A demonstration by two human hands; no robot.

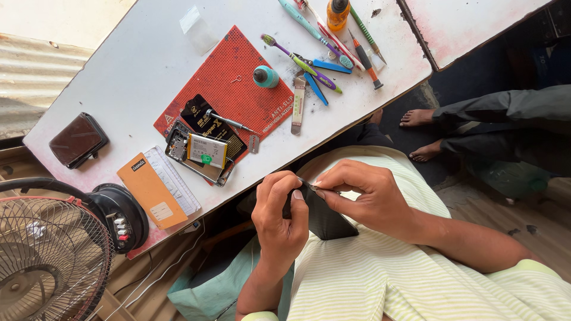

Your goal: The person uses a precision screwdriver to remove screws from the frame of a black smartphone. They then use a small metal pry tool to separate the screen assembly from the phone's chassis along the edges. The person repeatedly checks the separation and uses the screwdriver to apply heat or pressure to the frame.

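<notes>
Both hands meet over the lap, just off the table's edge. The left hand (279, 217) curls around a flat black panel (324, 220), thumb pressed at its upper end and fingers wrapped behind; the wrist bends up from the lower frame. The right hand (363, 193) comes in from the right, forearm lying across a pale striped shirt (369, 279), its fingers pinched on the panel's top edge close to the left thumb. Both hands are closed on the panel, which sits tilted between them, above the shirt and well apart from the things on the table. The panel is thin, dark and matte with a straight lower edge; whether it is a phone back or a screen cannot be told, since the fingers hide its upper part. On the white, scuffed table (119, 77) lies a red perforated mat (232, 89), and at its lower corner an opened phone (199, 154) with a pale battery showing. A slim screwdriver (229, 122) rests on the mat above it. Beside the phone lies an orange card (148, 190) on a clear ruler-like sheet. Toothbrushes (303, 59) and plastic pry tools fan out at the far edge, some cut off by the frame. A fan (53, 249) with a wire grille is cut off at lower left.
</notes>
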